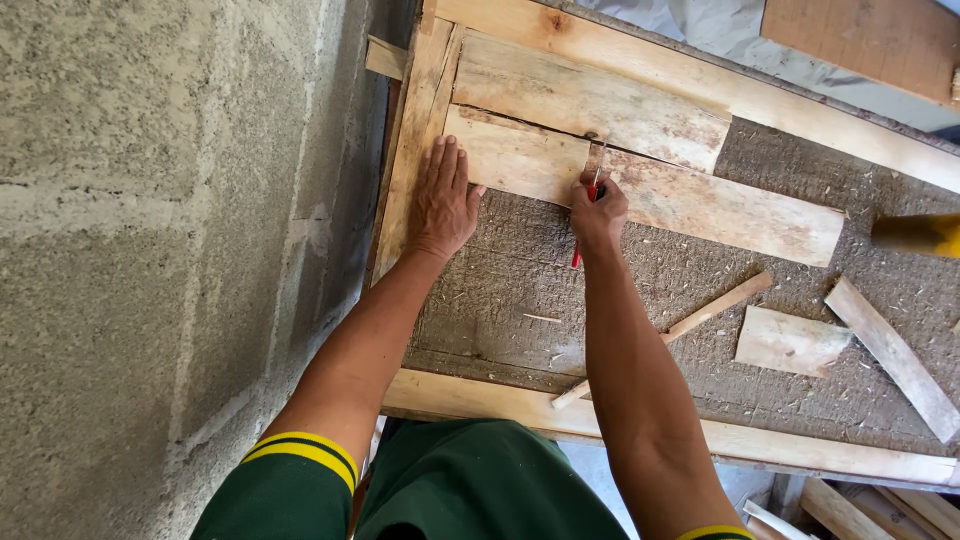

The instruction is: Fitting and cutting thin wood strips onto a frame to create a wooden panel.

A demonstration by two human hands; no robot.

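While the short plank (520,160) is pressed flat by the open, empty left hand (440,200) near the far left corner of the wooden frame (470,395), a red pencil (578,250) is gripped in the right hand (597,212) at the plank's right end, its long axis running left to right, both arms extended forward

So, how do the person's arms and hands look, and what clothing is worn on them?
Both arms are bare from the short sleeves down to the hands. The left hand and right hand wear no gloves, and no rings or watch can be seen. The left sleeve is dark green with two yellow bands at its hem; the right sleeve shows only a yellow edge at the picture's border.
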